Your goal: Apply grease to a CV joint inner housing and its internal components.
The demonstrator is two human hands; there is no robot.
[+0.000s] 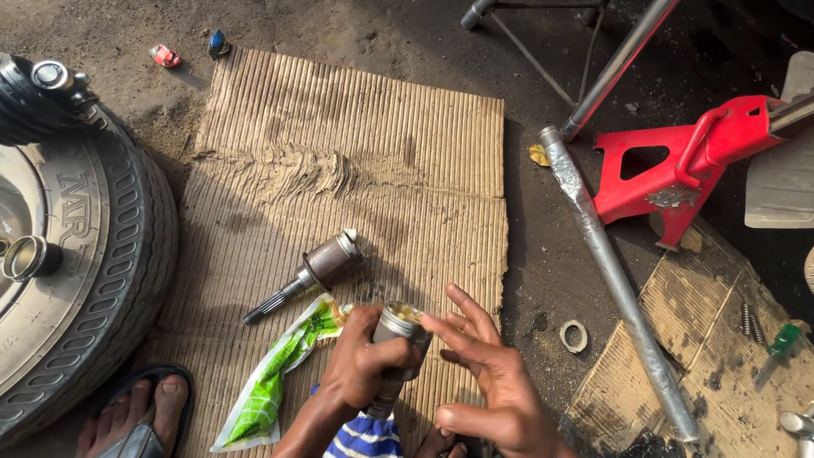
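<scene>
My left hand (360, 365) grips a grey metal joint housing (398, 326), open end up, with yellowish grease inside. My right hand (483, 373) is spread open beside it, fingertips touching the housing's rim. A second metal joint with a splined shaft (309, 273) lies on the corrugated cardboard sheet (356, 136) just above my hands. A green and white plastic pouch (275, 382) lies on the cardboard to the left of my left hand.
A tyre on its wheel (102, 280) lies at the left, with my sandalled foot (140, 416) below it. A red jack stand (678, 161), a long foil-wrapped pipe (610, 271), a metal ring (574, 336) and a green screwdriver (776, 348) are at the right.
</scene>
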